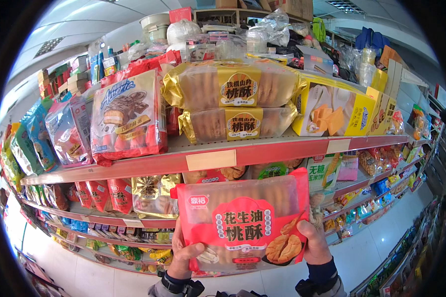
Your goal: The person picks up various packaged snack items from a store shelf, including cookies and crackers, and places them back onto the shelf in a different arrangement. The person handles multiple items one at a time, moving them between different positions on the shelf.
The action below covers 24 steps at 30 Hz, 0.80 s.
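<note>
A red plastic package of round biscuits [245, 222] is held upright in front of me, its printed face towards the camera. My left hand [185, 252] grips its lower left corner, thumb over the front. At its right edge my right hand [314, 237] holds on in the same way. The fingers behind the package are hidden. Beyond it, two gold-ended biscuit packs lie stacked on the top shelf, the upper one [234, 83] on the lower one [241, 124]. Left of them stands a red bag of chocolate-coated pies [128, 115].
The top shelf's red edge [275, 154] runs across the view above the package. A yellow cake box [330, 107] stands at its right. Lower shelves hold many snacks, among them red bags [120, 195]. Pale floor tiles [379, 237] show below, with another shelf unit along the right.
</note>
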Each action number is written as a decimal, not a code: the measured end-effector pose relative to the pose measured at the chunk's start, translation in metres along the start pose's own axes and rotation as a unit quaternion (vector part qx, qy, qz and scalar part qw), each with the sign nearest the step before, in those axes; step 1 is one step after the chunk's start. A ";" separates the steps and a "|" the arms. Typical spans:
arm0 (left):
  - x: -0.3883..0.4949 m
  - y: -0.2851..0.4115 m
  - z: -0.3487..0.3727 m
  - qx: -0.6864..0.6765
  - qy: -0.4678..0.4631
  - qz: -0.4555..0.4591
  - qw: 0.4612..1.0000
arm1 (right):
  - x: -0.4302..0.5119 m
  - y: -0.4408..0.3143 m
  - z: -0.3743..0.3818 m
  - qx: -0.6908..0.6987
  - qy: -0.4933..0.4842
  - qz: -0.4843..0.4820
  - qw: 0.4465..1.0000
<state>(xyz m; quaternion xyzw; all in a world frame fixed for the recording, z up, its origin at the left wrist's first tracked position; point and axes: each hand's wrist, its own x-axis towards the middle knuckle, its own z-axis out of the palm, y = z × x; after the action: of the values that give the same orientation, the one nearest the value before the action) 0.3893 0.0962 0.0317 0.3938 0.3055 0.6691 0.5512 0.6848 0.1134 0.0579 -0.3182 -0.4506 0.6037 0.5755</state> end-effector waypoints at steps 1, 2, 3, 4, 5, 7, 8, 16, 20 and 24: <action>0.000 0.000 -0.005 -0.003 0.001 -0.007 1.000 | 0.000 0.006 0.004 -0.024 0.009 -0.023 0.999; 0.000 0.000 -0.009 -0.003 -0.001 -0.015 1.000 | -0.001 0.011 0.006 -0.074 0.015 -0.060 0.995; 0.000 0.000 -0.013 -0.003 -0.003 -0.023 1.000 | -0.001 0.016 0.009 -0.053 0.021 -0.045 0.997; 0.001 -0.001 -0.017 -0.003 -0.006 -0.030 1.000 | -0.002 0.019 0.011 -0.059 0.025 -0.046 0.997; 0.001 -0.001 -0.021 -0.001 -0.006 -0.037 0.999 | -0.002 0.022 0.013 -0.074 0.044 -0.055 0.995; 0.002 -0.002 -0.027 -0.002 -0.007 -0.048 0.999 | -0.002 0.026 0.016 -0.048 0.032 -0.041 0.998; 0.003 -0.003 -0.030 0.001 -0.008 -0.053 0.999 | -0.003 0.028 0.018 -0.059 0.036 -0.051 0.996; 0.004 -0.007 -0.037 -0.009 -0.016 -0.043 0.999 | -0.011 0.031 0.026 0.080 0.062 0.028 0.995; -0.002 -0.004 -0.026 0.006 -0.013 -0.042 0.999 | -0.011 0.026 0.018 0.048 0.046 0.024 0.998; -0.009 -0.008 -0.006 -0.002 -0.004 -0.042 0.999 | -0.019 0.016 0.001 0.057 0.045 0.026 0.997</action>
<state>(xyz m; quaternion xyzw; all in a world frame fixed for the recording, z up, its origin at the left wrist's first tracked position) 0.3888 0.0887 0.0203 0.3826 0.3182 0.6441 0.5809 0.6796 0.0960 0.0411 -0.3228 -0.3809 0.6282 0.5967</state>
